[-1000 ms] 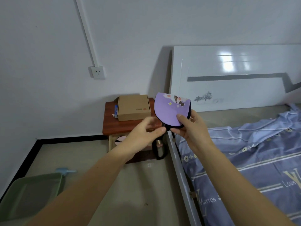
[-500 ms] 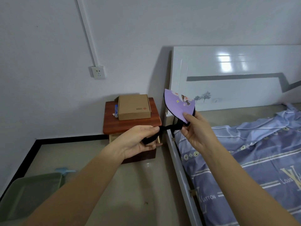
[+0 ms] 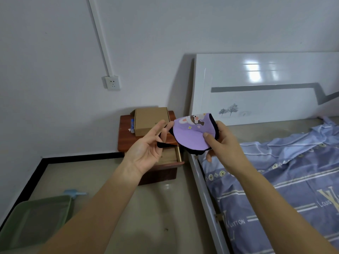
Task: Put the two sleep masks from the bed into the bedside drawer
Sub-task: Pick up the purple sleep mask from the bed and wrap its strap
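I hold a purple sleep mask point(image 3: 190, 136), folded in half, with a cartoon print and black edging, in front of me between the bed and the bedside table. My right hand point(image 3: 222, 143) pinches its right side, thumb on the front. My left hand point(image 3: 146, 145) is palm up with fingers spread, and the mask's black strap point(image 3: 166, 144) is looped over those fingers. Just behind and below my left hand, the bedside drawer point(image 3: 171, 155) stands pulled out, its light wood inside partly hidden by my hand. No second mask is in sight.
The red-brown bedside table point(image 3: 126, 138) carries a cardboard box point(image 3: 151, 119) and a small blue tube point(image 3: 132, 123). At right are the bed's white rail point(image 3: 205, 189), headboard point(image 3: 256, 74) and blue sheet point(image 3: 284, 180). A green bin point(image 3: 34, 220) sits on the floor at lower left.
My left hand has opened from a closed grip on the strap to spread fingers with the strap over them. The mask has dropped lower and turned its printed side up.
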